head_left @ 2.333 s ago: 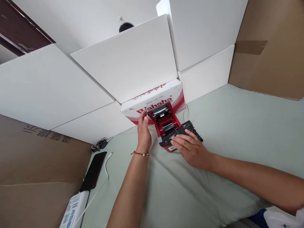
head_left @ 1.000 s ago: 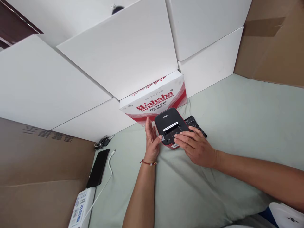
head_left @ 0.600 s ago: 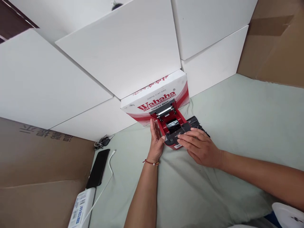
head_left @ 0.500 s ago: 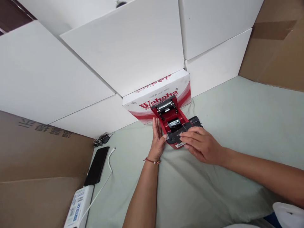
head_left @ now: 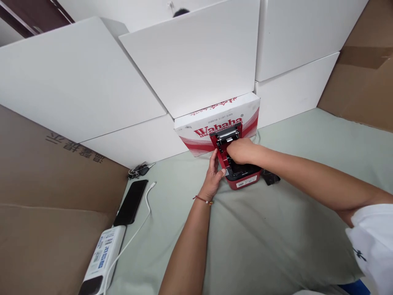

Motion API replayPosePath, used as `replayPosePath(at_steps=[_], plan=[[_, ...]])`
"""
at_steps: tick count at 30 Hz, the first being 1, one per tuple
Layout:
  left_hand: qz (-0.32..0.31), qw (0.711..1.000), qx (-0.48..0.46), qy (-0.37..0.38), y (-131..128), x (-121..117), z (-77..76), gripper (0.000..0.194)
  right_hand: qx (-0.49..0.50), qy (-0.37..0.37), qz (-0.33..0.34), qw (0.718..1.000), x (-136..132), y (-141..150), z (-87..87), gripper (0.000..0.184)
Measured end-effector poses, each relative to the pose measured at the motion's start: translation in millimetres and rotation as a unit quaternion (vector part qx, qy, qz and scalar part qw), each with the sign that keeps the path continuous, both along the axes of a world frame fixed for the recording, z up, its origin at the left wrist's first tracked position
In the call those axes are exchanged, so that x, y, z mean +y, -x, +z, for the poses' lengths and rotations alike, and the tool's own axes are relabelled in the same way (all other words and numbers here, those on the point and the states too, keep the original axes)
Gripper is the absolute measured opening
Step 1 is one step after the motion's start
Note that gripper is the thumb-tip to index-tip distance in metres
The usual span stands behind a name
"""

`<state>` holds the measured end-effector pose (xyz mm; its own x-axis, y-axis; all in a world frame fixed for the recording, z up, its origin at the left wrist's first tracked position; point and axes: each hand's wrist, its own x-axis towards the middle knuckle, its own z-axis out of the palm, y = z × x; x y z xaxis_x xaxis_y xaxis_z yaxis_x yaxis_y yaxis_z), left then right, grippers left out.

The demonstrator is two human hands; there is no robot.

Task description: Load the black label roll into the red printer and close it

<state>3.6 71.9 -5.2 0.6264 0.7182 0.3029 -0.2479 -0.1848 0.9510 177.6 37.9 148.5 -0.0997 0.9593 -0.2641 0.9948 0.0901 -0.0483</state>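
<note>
A red-and-black label printer (head_left: 244, 182) stands on the green cloth with its lid (head_left: 227, 135) raised, showing a dark roller in the lid. My left hand (head_left: 213, 178) grips the printer's left side, thumb near the front corner and fingers along the wall. My right hand (head_left: 242, 150) is curled and reaches down into the open printer from the right. Its fingertips, and whatever they hold, are hidden inside. A dark, shiny flat piece (head_left: 270, 178) lies on the cloth by the printer's right side, partly behind my right forearm.
Behind the printer stands a white-and-red Wahaha box (head_left: 190, 133), against large white boxes (head_left: 196, 61). Brown cardboard (head_left: 55, 196) walls the left, more cardboard (head_left: 365, 82) the right. Along the left lie keys (head_left: 139, 170), a black phone (head_left: 130, 203), a white cable (head_left: 148, 205) and a white box (head_left: 102, 254).
My right hand has moved from the printer's front top into its open inside. The dark cover pieces it was touching no longer show on top. The view has shifted slightly.
</note>
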Motion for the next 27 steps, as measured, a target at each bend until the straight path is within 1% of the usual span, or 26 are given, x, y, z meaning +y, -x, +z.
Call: replayPosePath(at_steps=[2,4,6,8,10,12,14,15,16,18,20,21,22,24,26,27], plan=[[-0.001,1.000,0.004,-0.004,-1,1,0.5,0.090,-0.009,0.003,-0.014,1.000,2,3,-3.9,0.031],[-0.002,1.000,0.011,-0.005,-1,1,2.0,0.090,-0.014,0.001,-0.030,0.999,-2,2,-2.5,0.031],[-0.004,1.000,0.015,-0.004,-2,1,3.8,0.090,-0.015,-0.005,-0.041,0.999,-10,-4,4.7,0.031],[-0.004,1.000,0.014,-0.005,-2,0,5.0,0.090,0.000,-0.014,-0.040,0.999,-25,-14,17.3,0.031],[-0.001,1.000,0.008,-0.003,-2,-1,5.4,0.089,0.057,-0.032,-0.020,0.998,-44,-32,33.1,0.032],[0.003,1.000,0.003,0.004,-1,-2,5.5,0.087,0.139,-0.047,0.001,0.989,-64,-58,47.5,0.036],[0.004,1.000,0.003,0.013,-1,-3,6.4,0.086,0.184,-0.044,-0.004,0.982,-78,-90,54.6,0.039],[0.003,1.000,0.004,0.017,-1,-3,7.2,0.087,0.180,-0.031,-0.018,0.983,-81,-106,53.9,0.039],[0.001,1.000,0.004,0.021,-1,-4,8.2,0.087,0.161,-0.012,-0.040,0.986,-82,-122,50.2,0.037],[0.001,1.000,-0.001,0.031,-1,-5,10.3,0.088,0.091,0.045,-0.097,0.990,-77,-149,35.1,0.032],[0.002,0.999,-0.005,0.040,0,-5,12.0,0.088,0.028,0.096,-0.140,0.985,-68,-165,14.9,0.029],[0.004,0.999,-0.004,0.044,0,-5,12.5,0.087,0.012,0.111,-0.151,0.982,-63,-169,5.1,0.030],[0.005,0.999,-0.002,0.047,0,-6,12.8,0.087,0.006,0.118,-0.154,0.981,-59,-171,-3.4,0.031],[0.007,0.999,0.005,0.048,1,-6,13.0,0.087,0.015,0.109,-0.149,0.983,-52,-168,-15.0,0.037],[0.011,0.999,0.007,0.045,1,-6,13.1,0.086,0.035,0.081,-0.133,0.987,-47,-158,-20.4,0.045],[0.014,0.999,0.006,0.042,1,-7,13.3,0.084,0.052,0.070,-0.113,0.990,-44,-151,-21.8,0.048]])
